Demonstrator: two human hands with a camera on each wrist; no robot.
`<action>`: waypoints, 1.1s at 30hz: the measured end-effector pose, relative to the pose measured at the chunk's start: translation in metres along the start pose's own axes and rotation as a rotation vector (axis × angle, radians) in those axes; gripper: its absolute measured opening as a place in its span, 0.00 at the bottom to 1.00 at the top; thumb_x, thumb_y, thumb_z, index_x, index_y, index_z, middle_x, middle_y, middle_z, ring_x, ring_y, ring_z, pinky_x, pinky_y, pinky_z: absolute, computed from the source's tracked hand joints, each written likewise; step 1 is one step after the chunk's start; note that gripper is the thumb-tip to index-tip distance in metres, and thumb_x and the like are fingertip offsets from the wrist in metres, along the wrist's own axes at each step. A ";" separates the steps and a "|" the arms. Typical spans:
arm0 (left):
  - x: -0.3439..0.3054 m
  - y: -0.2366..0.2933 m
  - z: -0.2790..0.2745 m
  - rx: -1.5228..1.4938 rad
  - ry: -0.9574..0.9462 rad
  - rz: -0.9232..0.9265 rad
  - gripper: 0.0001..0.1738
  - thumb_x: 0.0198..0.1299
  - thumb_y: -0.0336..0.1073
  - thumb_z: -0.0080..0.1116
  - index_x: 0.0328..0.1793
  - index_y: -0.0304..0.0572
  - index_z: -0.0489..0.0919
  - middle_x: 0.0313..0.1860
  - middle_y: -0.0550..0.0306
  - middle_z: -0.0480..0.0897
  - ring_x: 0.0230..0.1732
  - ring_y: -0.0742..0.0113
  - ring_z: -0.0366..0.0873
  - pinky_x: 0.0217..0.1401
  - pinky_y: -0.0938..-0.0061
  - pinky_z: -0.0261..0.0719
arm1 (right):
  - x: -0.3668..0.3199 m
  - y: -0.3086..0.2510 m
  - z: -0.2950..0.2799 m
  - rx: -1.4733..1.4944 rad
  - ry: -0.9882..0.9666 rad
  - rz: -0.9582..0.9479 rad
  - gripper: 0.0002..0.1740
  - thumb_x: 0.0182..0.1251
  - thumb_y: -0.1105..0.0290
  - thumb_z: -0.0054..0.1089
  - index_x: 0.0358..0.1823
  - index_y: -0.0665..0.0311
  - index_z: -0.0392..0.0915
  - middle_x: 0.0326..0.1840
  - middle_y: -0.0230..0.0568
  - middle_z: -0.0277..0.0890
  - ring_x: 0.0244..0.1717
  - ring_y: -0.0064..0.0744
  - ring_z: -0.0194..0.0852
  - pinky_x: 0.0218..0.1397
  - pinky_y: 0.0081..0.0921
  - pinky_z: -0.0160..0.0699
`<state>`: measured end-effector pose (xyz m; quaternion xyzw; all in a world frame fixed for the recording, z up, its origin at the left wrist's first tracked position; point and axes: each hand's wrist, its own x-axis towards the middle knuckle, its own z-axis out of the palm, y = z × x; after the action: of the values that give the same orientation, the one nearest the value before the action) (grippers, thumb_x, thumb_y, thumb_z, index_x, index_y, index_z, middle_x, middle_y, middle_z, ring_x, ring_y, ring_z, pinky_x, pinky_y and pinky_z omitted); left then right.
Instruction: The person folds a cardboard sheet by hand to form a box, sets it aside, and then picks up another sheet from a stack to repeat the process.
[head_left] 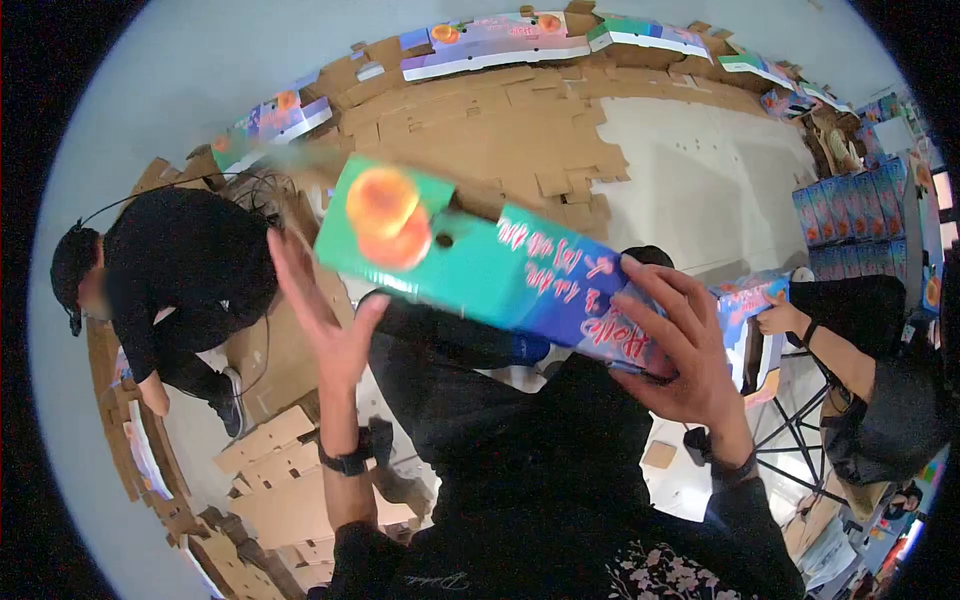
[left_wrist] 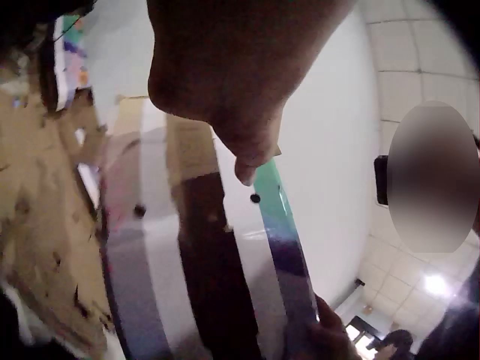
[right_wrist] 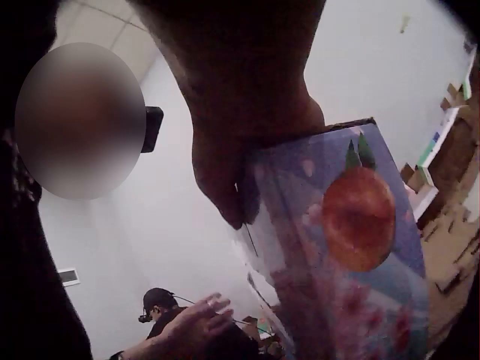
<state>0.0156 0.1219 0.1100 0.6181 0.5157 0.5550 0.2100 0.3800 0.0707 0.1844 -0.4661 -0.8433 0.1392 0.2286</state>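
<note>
A long printed cardboard fruit box (head_left: 455, 255), green fading to blue with peaches and pink lettering, is held up at a slant in front of the body. My right hand (head_left: 690, 355) grips its blue end, fingers over the printed side. That end, with a peach and pink blossoms, fills much of the right wrist view. At the green end is my left hand (head_left: 335, 330), its fingers straight and its thumb spread apart. In the left wrist view the box (left_wrist: 161, 262) shows pale flaps either side of a dark opening, and my left thumb (left_wrist: 246, 169) overlaps the far end.
At the left a person in black (head_left: 190, 270) bends toward the floor. Another person's hand (head_left: 785, 318) at the right holds a similar box. Flattened cardboard (head_left: 470, 125) covers much of the floor, with printed boxes (head_left: 495, 45) along the wall and stacked boxes (head_left: 850, 205) at the right.
</note>
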 end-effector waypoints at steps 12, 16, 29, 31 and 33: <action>-0.003 0.006 -0.019 -0.409 -0.452 -0.386 0.19 0.60 0.27 0.72 0.57 0.33 0.81 0.52 0.59 0.86 0.53 0.73 0.81 0.60 0.74 0.78 | 0.007 0.028 -0.042 0.074 -0.173 -0.060 0.45 0.43 0.70 0.79 0.70 0.53 0.74 0.78 0.45 0.65 0.74 0.56 0.65 0.75 0.49 0.64; 0.015 0.011 -0.009 -0.471 -0.265 -0.367 0.19 0.67 0.34 0.66 0.61 0.35 0.79 0.54 0.58 0.85 0.53 0.70 0.82 0.60 0.69 0.79 | 0.017 0.030 -0.031 -0.303 0.129 0.094 0.42 0.51 0.72 0.73 0.73 0.58 0.70 0.77 0.47 0.67 0.74 0.55 0.64 0.77 0.48 0.60; 0.038 0.075 0.032 -1.889 0.058 -0.656 0.25 0.80 0.43 0.44 0.75 0.37 0.68 0.75 0.46 0.72 0.75 0.52 0.70 0.80 0.52 0.67 | 0.052 -0.009 0.027 -0.319 0.374 -0.035 0.58 0.46 0.55 0.82 0.78 0.64 0.59 0.81 0.53 0.57 0.79 0.58 0.55 0.80 0.51 0.56; 0.030 0.069 0.031 -1.852 0.072 -0.729 0.24 0.80 0.41 0.43 0.75 0.37 0.69 0.74 0.46 0.73 0.75 0.53 0.70 0.78 0.53 0.70 | 0.062 0.000 0.017 -0.253 0.470 -0.093 0.41 0.44 0.64 0.81 0.63 0.62 0.75 0.68 0.46 0.74 0.66 0.52 0.71 0.67 0.43 0.71; 0.015 0.052 0.033 -1.824 0.098 -0.797 0.23 0.80 0.40 0.43 0.75 0.37 0.69 0.73 0.47 0.74 0.74 0.54 0.71 0.77 0.55 0.72 | 0.064 0.014 0.017 -0.238 0.462 -0.127 0.31 0.43 0.68 0.81 0.53 0.61 0.81 0.58 0.41 0.82 0.55 0.47 0.78 0.59 0.39 0.76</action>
<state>0.0648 0.1254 0.1505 -0.0216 0.0698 0.6529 0.7539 0.3521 0.1319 0.1792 -0.4553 -0.8067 -0.0856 0.3669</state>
